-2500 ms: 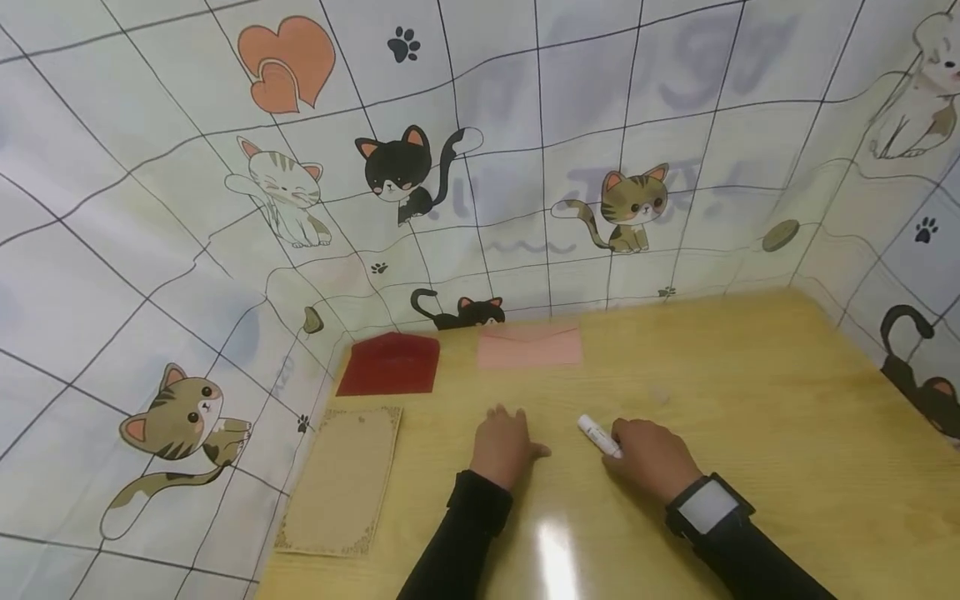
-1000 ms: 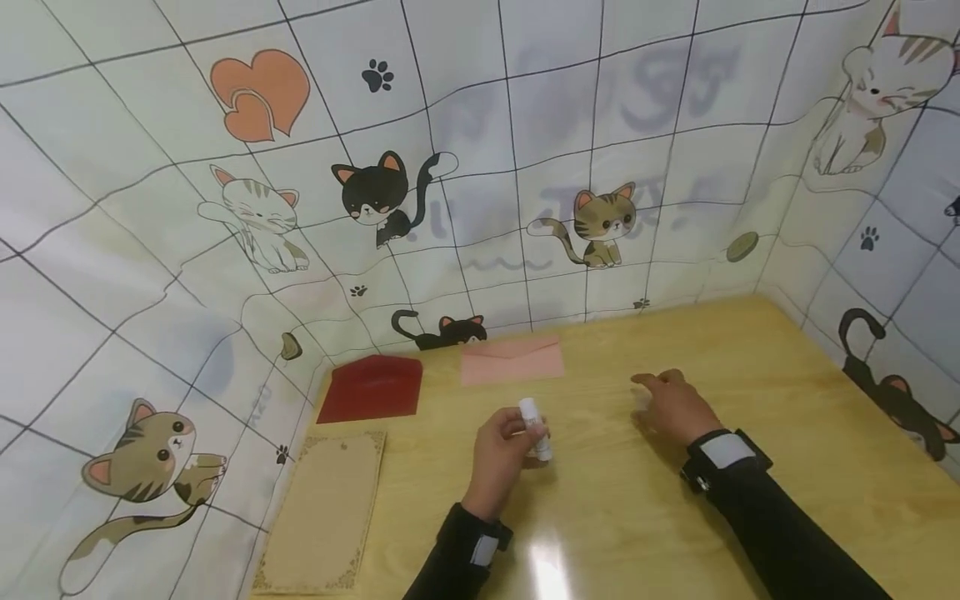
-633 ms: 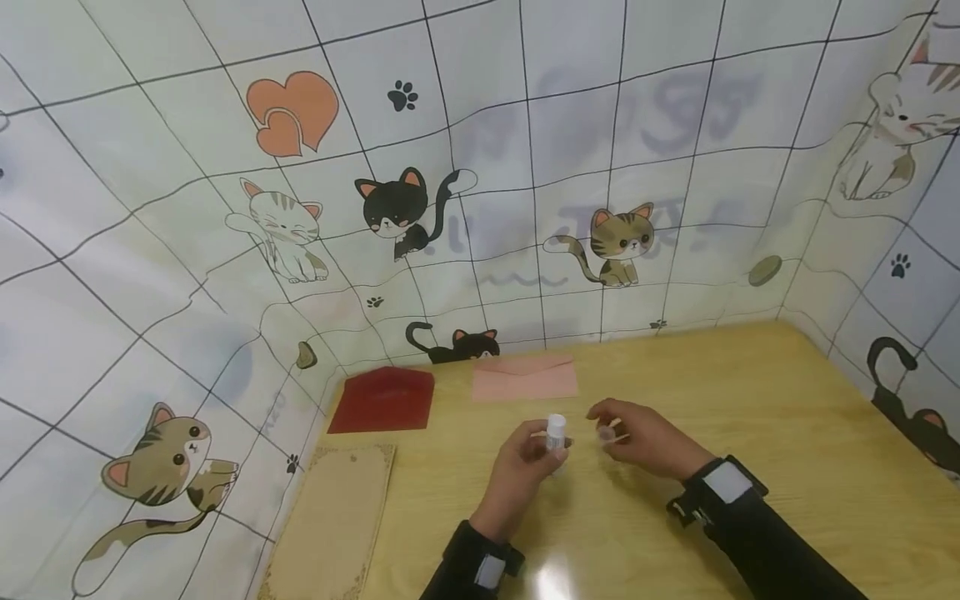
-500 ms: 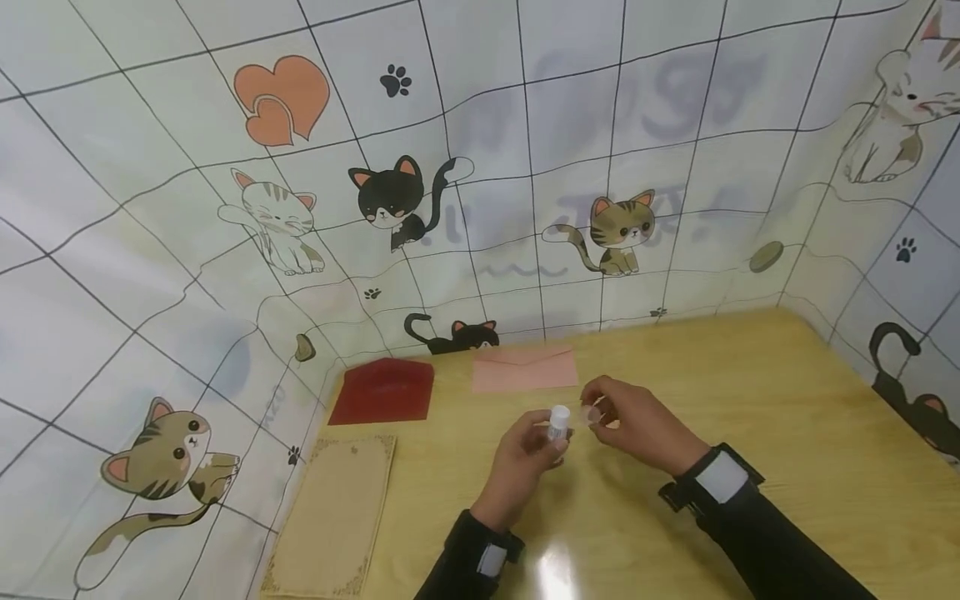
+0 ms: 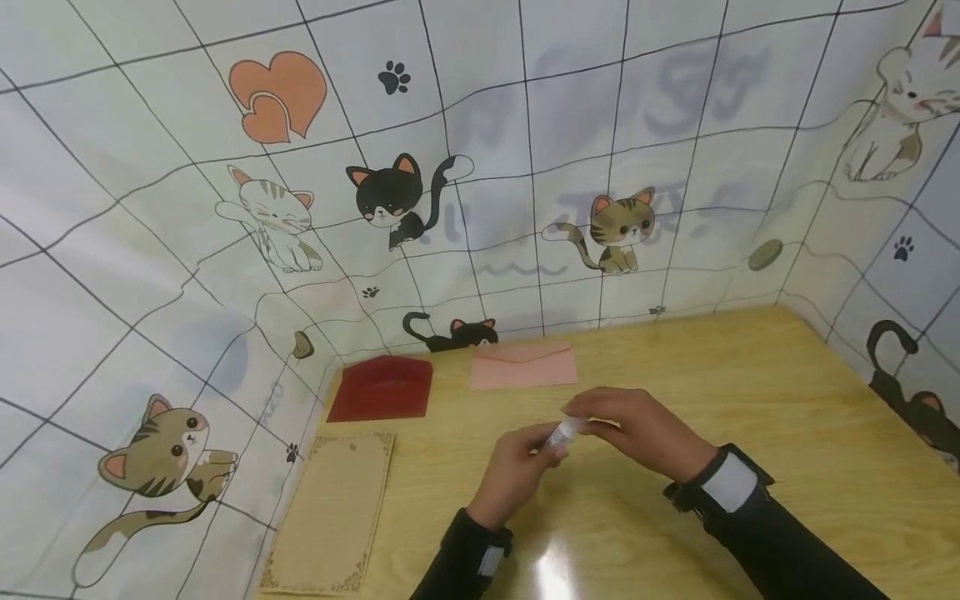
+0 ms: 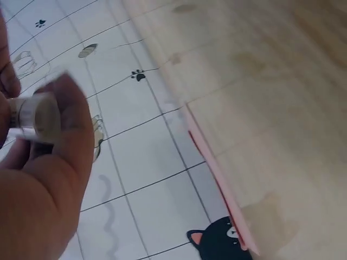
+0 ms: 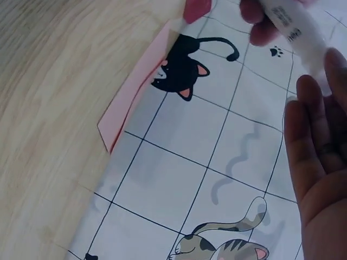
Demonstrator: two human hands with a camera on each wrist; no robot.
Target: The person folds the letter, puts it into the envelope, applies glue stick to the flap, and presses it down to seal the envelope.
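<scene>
Near the middle of the table, my left hand (image 5: 513,471) grips a small white glue stick (image 5: 559,435), tilted with its upper end toward the right. Fingers and thumb of my right hand (image 5: 648,433) pinch a clear cap (image 5: 577,422) at that upper end; the fingers partly hide it. Dark printing runs along the white barrel of the glue stick (image 7: 293,24) in the right wrist view. In the left wrist view, the round end of the glue stick (image 6: 46,119) shows blurred beside curled fingers.
Along the back of the table (image 5: 750,400) lie a red envelope (image 5: 382,389) and a pink envelope (image 5: 522,367). Beige paper with an ornate border (image 5: 330,512) lies at the left edge. A cat-patterned cloth wall (image 5: 510,208) stands behind and at both sides.
My left hand has taken over the glue stick from my right hand. My right hand has picked the clear cap up off the table and brought it left to the stick's end.
</scene>
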